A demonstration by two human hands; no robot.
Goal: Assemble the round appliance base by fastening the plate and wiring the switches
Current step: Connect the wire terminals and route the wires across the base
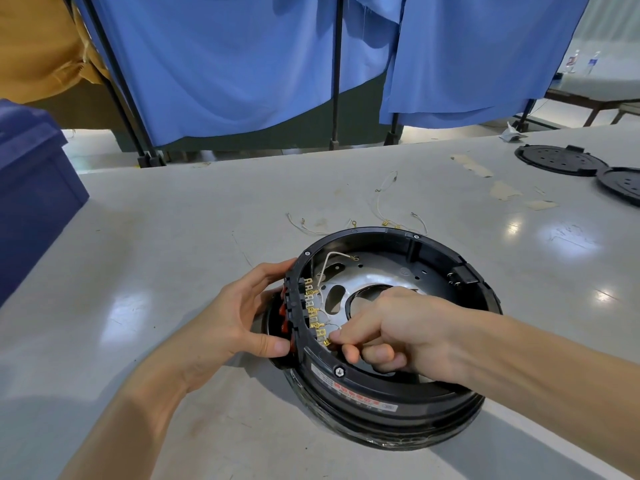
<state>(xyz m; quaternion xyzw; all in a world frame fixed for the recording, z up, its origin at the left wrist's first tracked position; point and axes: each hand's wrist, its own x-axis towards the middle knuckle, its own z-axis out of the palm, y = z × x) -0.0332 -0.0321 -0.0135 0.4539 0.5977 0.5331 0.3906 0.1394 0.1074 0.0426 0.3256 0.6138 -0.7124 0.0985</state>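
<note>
Wiring in progress: base sits open side up on the table, plate inside it. My left hand grips its wall over the red switches; my right hand pinches a wire at the nearest gold terminal (1 of a crowded row). Likely trouble: a skewed push could bend the tab or land the connector on its neighbour, and a slack left grip would let the base skid.
</note>
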